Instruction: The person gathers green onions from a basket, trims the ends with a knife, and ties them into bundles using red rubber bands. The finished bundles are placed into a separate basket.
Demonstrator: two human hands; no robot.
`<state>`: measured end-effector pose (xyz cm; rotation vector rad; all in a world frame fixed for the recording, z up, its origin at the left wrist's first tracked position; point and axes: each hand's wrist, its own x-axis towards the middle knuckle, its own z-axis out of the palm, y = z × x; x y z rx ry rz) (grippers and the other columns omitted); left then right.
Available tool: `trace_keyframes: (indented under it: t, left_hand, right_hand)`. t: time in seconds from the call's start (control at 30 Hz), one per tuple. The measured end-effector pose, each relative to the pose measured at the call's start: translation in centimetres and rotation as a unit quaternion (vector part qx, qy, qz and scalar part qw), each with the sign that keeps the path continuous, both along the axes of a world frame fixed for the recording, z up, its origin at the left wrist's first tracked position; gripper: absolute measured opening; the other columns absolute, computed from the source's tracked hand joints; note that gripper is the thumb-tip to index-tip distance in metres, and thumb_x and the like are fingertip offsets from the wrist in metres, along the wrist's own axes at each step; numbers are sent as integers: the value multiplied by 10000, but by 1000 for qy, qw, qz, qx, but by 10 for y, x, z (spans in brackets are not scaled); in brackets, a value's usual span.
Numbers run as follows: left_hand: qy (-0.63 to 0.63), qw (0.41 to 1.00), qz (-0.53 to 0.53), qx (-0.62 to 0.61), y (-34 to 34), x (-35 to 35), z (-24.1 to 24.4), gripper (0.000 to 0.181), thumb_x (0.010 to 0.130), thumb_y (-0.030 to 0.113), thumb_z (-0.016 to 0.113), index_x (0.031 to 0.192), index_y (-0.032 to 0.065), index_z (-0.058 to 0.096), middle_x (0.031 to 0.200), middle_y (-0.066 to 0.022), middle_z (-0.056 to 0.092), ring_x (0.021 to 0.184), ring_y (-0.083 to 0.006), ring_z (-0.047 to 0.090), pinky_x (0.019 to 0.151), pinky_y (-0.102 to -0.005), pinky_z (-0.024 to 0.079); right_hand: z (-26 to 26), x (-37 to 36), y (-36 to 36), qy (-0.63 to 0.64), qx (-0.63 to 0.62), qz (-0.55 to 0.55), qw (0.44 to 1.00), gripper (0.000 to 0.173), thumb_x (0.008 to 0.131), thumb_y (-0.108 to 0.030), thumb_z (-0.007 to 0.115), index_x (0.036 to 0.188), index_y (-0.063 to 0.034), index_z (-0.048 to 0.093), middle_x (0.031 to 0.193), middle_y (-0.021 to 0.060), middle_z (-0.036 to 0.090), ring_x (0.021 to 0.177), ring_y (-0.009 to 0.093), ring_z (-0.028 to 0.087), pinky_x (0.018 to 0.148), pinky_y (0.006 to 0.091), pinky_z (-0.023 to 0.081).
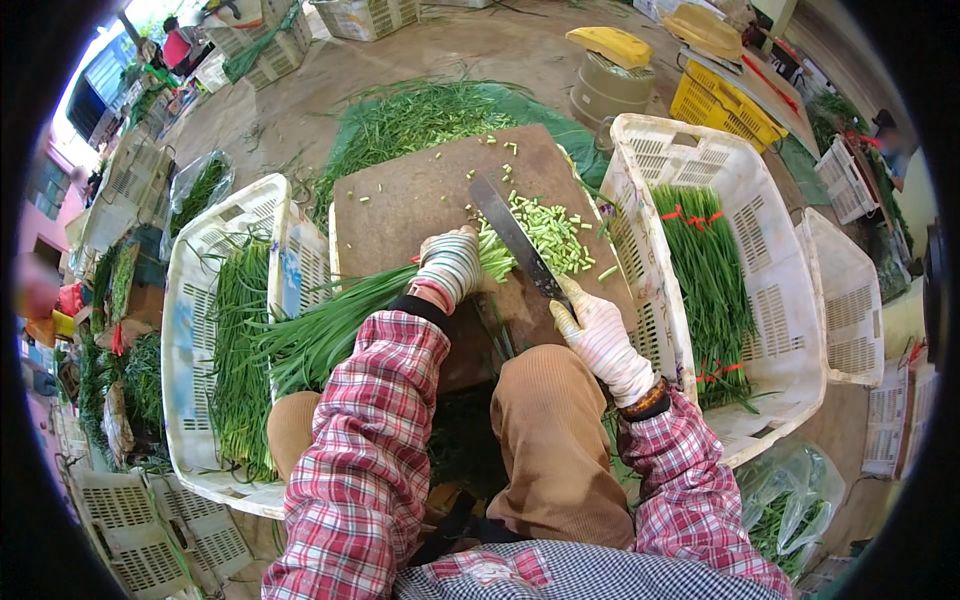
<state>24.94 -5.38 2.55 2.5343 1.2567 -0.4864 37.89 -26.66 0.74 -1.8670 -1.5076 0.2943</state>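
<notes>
My left hand (450, 264), in a striped knit glove, grips a bundle of green garlic chives (337, 311) near its pale stem end. The leaves trail to the left past my sleeve. In my gloved right hand (604, 337) is the handle of a long knife (517, 238). Its dark blade slants over the brown cutting board (405, 195), close to the bundle's stem end. Short cut stem pieces (559, 236) lie heaped beside the blade, with a few scattered toward the board's far edge. A bit of red tie shows by my left hand.
A white plastic crate (277, 202) with loose chives (244, 345) stands left. Another crate (694, 367) at right holds chives tied with red bands (701, 277). Trimmings (420, 120) cover a green sheet beyond the board. A lidded bucket (611, 86) stands farther off. People sit in the background.
</notes>
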Motion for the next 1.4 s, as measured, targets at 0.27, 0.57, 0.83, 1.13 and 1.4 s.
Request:
trace_keyframes:
  t: [0.27,0.57,0.83,1.13,1.4]
  left_hand:
    - [-57,997,-20,41,-3,-8,-10,867,607,540,863,1234,6,590,1178,-231,671,1097,-336,665,948,-439,524]
    - [-1,1000,-6,-2,6,-3,-9,843,592,518,859,1194,-23,620,1184,-216,683,1094,-324,679,926,-430,546]
    - [1,1000,23,-20,5,3,3,765,643,477,832,1206,-4,637,1166,-194,698,1056,-330,695,920,-454,549]
    - [20,999,15,-26,9,8,5,798,628,487,839,1237,11,642,1194,-172,692,1091,-291,685,928,-398,551]
    - [37,998,34,-43,14,10,2,828,588,477,863,1250,33,641,1180,-154,701,1079,-291,689,924,-407,553]
  right_hand:
    - [-10,-18,9,-160,-75,-16,984,286,967,-251,545,1160,-44,585,760,175,675,684,354,666,627,459,529]
    - [13,-31,21,-175,-152,-17,973,266,973,-262,509,1110,-38,547,744,176,679,699,378,675,643,489,535]
    - [-3,-28,69,-140,-127,-6,982,223,968,-249,494,1008,-31,516,695,214,656,691,416,666,646,524,533]
    - [-9,-26,79,-92,-205,-22,974,253,977,-275,502,1046,-32,525,786,237,666,777,430,654,711,532,522]
    - [3,-27,56,-66,-245,-11,967,246,961,-243,483,1009,-7,534,780,238,679,768,430,672,709,535,529]
